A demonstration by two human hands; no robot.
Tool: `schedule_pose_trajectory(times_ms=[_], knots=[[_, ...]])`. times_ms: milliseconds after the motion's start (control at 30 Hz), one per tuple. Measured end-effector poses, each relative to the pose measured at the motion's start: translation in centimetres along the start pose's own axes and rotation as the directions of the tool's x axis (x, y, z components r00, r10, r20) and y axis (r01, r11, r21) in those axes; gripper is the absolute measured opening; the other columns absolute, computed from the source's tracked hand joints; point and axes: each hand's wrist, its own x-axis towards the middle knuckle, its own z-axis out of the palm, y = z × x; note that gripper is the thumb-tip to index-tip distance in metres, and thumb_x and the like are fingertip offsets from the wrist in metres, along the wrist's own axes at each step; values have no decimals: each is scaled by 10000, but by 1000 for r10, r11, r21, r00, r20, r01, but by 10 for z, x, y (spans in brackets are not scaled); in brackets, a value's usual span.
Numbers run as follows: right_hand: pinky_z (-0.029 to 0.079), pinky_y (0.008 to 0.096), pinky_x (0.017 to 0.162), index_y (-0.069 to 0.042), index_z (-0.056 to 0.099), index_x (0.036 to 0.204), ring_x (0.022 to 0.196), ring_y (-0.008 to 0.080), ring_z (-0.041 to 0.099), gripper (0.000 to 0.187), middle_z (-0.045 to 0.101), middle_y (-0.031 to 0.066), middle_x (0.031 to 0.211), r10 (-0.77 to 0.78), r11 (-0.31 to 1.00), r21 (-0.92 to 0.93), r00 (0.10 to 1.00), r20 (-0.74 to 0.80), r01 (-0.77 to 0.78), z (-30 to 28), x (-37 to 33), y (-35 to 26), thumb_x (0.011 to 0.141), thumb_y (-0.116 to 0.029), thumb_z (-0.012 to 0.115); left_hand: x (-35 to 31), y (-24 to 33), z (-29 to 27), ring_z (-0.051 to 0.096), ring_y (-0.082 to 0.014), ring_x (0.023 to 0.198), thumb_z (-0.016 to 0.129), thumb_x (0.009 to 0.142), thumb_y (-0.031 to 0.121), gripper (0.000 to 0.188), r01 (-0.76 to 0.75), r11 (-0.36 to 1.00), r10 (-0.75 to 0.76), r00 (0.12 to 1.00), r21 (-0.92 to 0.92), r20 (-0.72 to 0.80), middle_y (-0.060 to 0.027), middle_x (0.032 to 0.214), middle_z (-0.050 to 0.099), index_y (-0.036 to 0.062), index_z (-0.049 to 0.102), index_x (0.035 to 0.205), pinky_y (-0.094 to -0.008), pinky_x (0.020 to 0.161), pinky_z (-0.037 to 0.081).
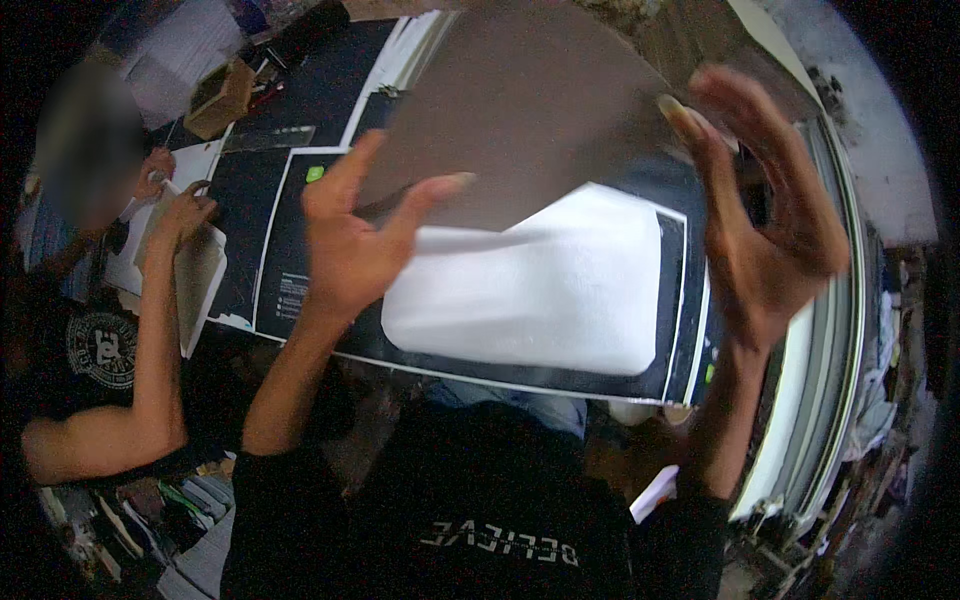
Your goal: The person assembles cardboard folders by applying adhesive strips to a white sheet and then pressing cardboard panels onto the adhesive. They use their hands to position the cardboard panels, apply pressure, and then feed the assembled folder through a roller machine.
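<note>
A grey-brown rectangular board (520,100), its edges blurred, is tilted above the table. My left hand (355,235) is at its lower left corner, the thumb lying over its face and the other fingers partly hidden. On the far side, my right hand (765,210) is raised by the board's right edge with thumb and fingers spread; its fingertips are blurred. Whether the thumb touches the edge is hard to make out. Below the board lies a white sheet (530,300) with cut-off corners, partly covered by it. The sheet rests on a black, white-lined work surface (285,245).
At the left, another person's hands (175,220) handle a pale folded piece (200,270). A small cardboard box (220,98) stands at the back left beside small tools. Long stacked strips or sheets (835,300) run along the right side. Papers (190,510) lie at lower left.
</note>
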Motion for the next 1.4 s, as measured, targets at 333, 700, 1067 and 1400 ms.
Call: schedule_pose_trajectory(times_ms=[333,700,1067,1400], knots=[[602,238,630,73,739,967,685,140,716,196,745,153,809,555,364,107,308,773,-925,71,-110,-5,830,-48,811,-66,-29,29,645,-249,1111,852,816,120,704,494,791,-527,850,-361,6,-218,1221,621,-17,417,1351,-364,954,549],[550,285,596,59,773,924,612,98,656,339,710,72,665,595,555,-92,318,738,-826,87,-130,3,715,-167,915,-90,-43,24,592,-237,1069,999,545,359,1032,337,877,-387,918,343,88,-129,1240,619,33,501,1388,-400,938,499],[582,341,647,36,771,886,640,215,724,337,740,164,726,614,553,-95,328,718,-827,89,-140,3,686,-189,923,-94,-44,28,569,-247,1048,988,529,437,1040,321,845,-397,912,428,99,-118,1194,612,60,519,1377,-437,934,438],[557,323,588,36,773,891,589,175,681,338,723,144,682,629,533,-93,321,708,-841,88,-140,1,688,-189,922,-97,-47,29,530,-239,1094,967,575,456,1011,316,873,-375,922,372,95,-117,1187,591,58,512,1385,-457,968,332]])
